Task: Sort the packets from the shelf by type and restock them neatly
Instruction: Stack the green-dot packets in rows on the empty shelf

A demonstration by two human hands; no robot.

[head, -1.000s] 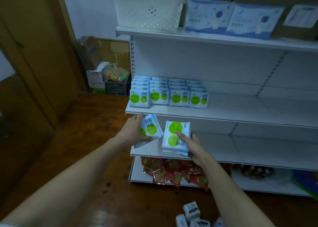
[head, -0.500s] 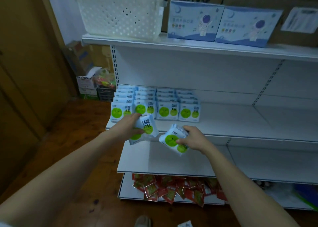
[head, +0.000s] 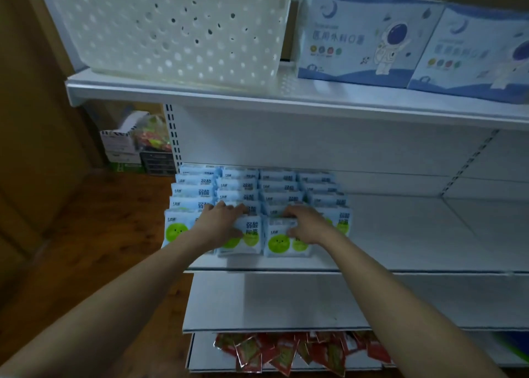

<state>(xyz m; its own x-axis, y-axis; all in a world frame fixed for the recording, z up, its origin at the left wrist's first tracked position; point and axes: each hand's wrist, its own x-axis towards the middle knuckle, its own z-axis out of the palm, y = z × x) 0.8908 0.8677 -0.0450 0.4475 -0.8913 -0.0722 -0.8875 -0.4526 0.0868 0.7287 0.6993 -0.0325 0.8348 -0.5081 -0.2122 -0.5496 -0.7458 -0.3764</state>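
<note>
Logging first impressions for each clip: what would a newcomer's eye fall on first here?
Both hands, left hand and right hand, rest on the front packets of neat rows of blue-and-green packets on the middle shelf. Above, a white perforated basket sits beside blue astronaut boxes on the top shelf. At the bottom, red sachets lie in a loose heap.

The characters "弱酸" are printed in dark type on the blue-and-white packets; the lettering on the astronaut boxes is too blurred to be read.
</note>
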